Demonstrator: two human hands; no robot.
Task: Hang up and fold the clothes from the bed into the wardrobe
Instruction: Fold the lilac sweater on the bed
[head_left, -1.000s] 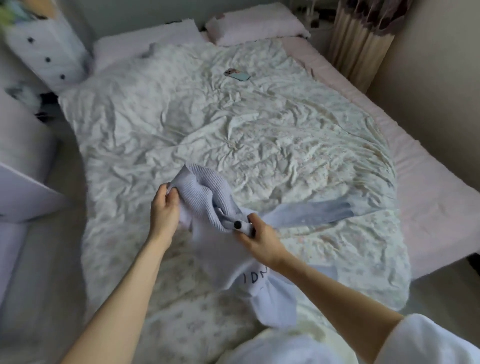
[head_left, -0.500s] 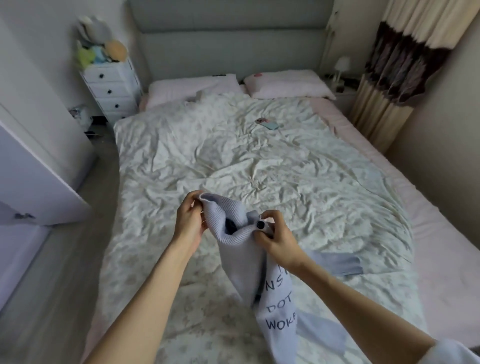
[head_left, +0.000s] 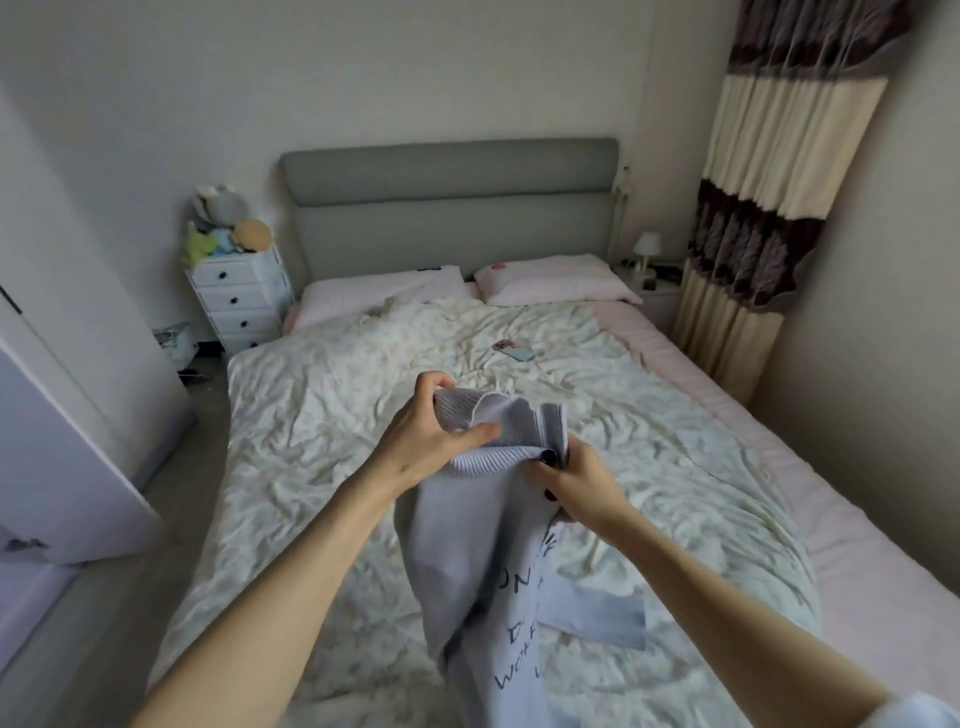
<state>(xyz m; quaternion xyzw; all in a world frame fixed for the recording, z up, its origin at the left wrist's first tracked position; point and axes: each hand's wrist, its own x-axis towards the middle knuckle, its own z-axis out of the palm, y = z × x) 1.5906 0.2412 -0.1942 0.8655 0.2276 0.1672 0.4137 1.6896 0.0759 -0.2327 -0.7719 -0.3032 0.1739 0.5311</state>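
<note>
Sweater (head_left: 483, 561) is up off the bed (head_left: 322, 426), near the middle, body hanging down. Left hand (head_left: 431, 441) fingers pinch the ribbed hem, right hand (head_left: 576, 483) fingers curl round it too. Far right on the duvet, a phone (head_left: 514, 351).
</note>
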